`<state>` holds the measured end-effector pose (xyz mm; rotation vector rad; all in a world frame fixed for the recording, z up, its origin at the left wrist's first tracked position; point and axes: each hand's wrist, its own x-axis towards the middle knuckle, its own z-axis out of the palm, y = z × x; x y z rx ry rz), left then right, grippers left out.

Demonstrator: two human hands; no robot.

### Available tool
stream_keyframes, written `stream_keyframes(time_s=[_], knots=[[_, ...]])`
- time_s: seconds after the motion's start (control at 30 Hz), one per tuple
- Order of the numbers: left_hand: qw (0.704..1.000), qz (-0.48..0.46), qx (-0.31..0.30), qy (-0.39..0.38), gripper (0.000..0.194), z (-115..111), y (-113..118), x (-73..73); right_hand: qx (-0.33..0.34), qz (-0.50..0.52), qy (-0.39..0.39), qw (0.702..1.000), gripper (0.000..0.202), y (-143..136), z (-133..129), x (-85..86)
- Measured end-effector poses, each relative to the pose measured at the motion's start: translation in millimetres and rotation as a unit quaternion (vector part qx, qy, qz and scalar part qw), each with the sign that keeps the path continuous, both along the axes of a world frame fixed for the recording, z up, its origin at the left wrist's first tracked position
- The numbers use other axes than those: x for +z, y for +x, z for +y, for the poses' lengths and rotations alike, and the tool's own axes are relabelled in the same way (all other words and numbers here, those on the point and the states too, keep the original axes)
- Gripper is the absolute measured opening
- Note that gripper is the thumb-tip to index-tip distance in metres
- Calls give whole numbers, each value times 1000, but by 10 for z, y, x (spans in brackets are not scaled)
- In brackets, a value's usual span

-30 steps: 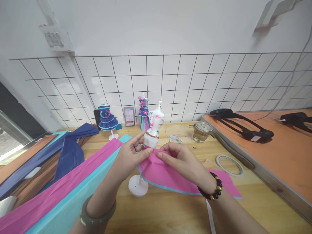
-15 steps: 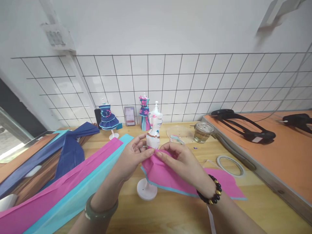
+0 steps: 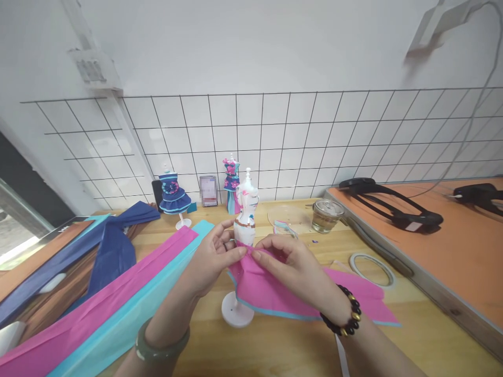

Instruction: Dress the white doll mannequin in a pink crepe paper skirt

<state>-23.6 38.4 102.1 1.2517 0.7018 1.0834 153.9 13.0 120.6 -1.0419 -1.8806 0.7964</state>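
Observation:
A small white dress-form mannequin (image 3: pixel 245 214) stands upright on its round white base in front of me. A pink piece of fabric (image 3: pixel 271 293) with a light blue edge is gathered at its hips and trails off to the right over the table. My left hand (image 3: pixel 214 248) curves round the mannequin's left side, its thumb pressing the fabric's top edge. My right hand (image 3: pixel 288 262) pinches the same edge between thumb and fingers, close beside the left thumb. Both hands are closed on the fabric, which hides the mannequin's lower body.
Pink and light blue strips (image 3: pixel 157 283) lie at the left beside navy fabric (image 3: pixel 113 251). Behind stand a navy-dressed mannequin (image 3: pixel 173 193), a phone (image 3: pixel 208 190) and another dressed mannequin (image 3: pixel 231 183). Rightward are a glass jar (image 3: pixel 327 214), a tape roll (image 3: pixel 372 269) and a black device (image 3: pixel 393 204).
The view has shifted slightly, so most things appear a little lower. Both hands keep their hold on the pink fabric at the mannequin's hips, with only tiny finger movement.

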Motion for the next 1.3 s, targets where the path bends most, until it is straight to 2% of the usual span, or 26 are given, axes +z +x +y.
stream_keyframes(time_s=[0.2, 0.43, 0.73, 1.3], knots=[[1000, -1, -5, -2, 58, 7, 1, 8, 41, 11, 16, 999, 16, 15, -6, 27], [1000, -12, -18, 1, 57, -3, -1, 17, -10, 32, -33, 999, 9, 12, 3, -6], [1000, -14, -27, 7, 57, -34, 17, 39, -12, 54, -50, 997, 9, -4, -12, 7], [1000, 13, -6, 21, 53, -56, 54, 62, -46, 11, -29, 998, 9, -39, -38, 30]])
